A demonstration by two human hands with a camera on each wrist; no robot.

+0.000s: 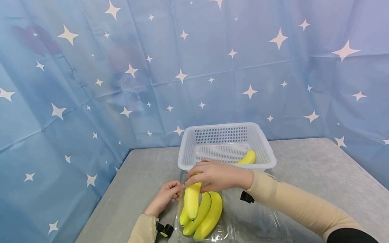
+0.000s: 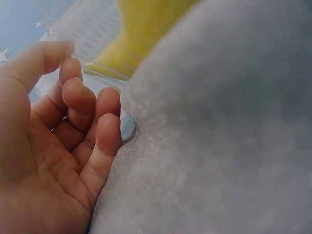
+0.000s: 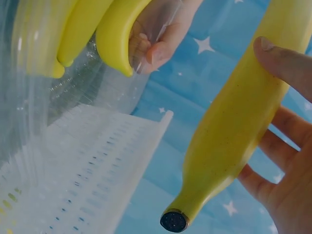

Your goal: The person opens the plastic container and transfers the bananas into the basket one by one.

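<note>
My right hand holds a banana between thumb and fingers, above the left side of a clear plastic clamshell box. In the right wrist view its dark stem end points down and away from the palm. Several other bananas lie in the box. At the box's left edge, my left hand pinches the thin clear rim between thumb and forefinger. The other left fingers are loosely curled in the left wrist view.
A white perforated plastic basket stands behind the box, with one banana in it, partly hidden by the front rim. The box's clear lid lies opened out to the right on the grey table. A blue star-patterned curtain hangs behind.
</note>
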